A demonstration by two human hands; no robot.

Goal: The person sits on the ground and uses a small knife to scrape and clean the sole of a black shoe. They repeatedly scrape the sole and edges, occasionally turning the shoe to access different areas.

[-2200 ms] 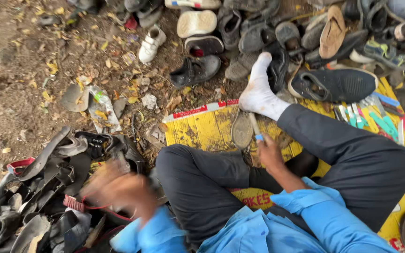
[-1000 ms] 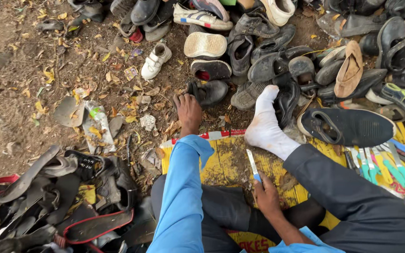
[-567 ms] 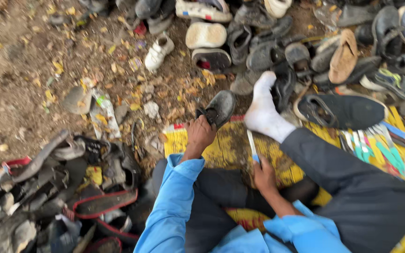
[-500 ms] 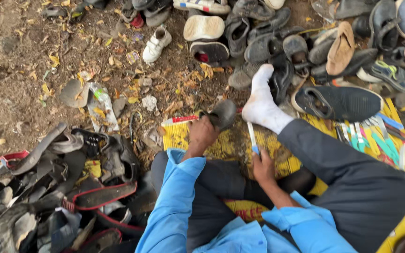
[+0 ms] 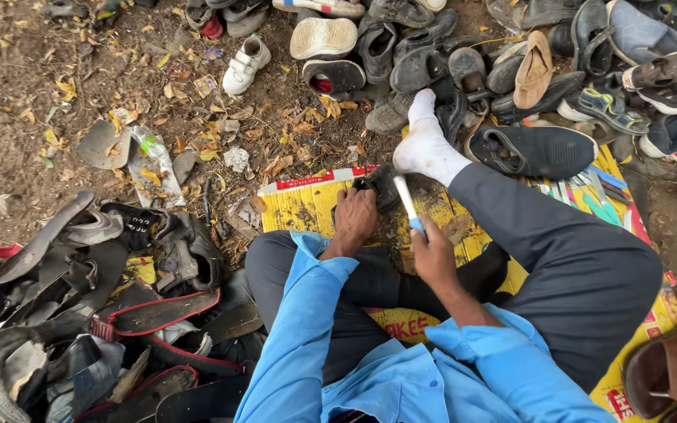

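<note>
I sit on a yellow printed mat (image 5: pixel 299 211) with my legs in dark trousers and a white sock (image 5: pixel 426 147) on the outstretched foot. My left hand (image 5: pixel 355 220) grips a small dark shoe (image 5: pixel 383 185) and presses it down on the mat. My right hand (image 5: pixel 435 254) holds a thin white tool with a blue handle (image 5: pixel 408 203), tip pointing up toward the shoe. Both sleeves are light blue.
A heap of worn shoes and sandals (image 5: pixel 511 70) lies ahead, with a black slip-on shoe (image 5: pixel 533 150) by my foot. Cut soles and straps (image 5: pixel 95 305) are piled at my left. Small tools (image 5: pixel 589 192) lie on the mat at right. Dirt with dry leaves surrounds it.
My left hand reached out to the shoe pile, took a small dark shoe and brought it back onto the mat in front of me. My right hand kept the tool.
</note>
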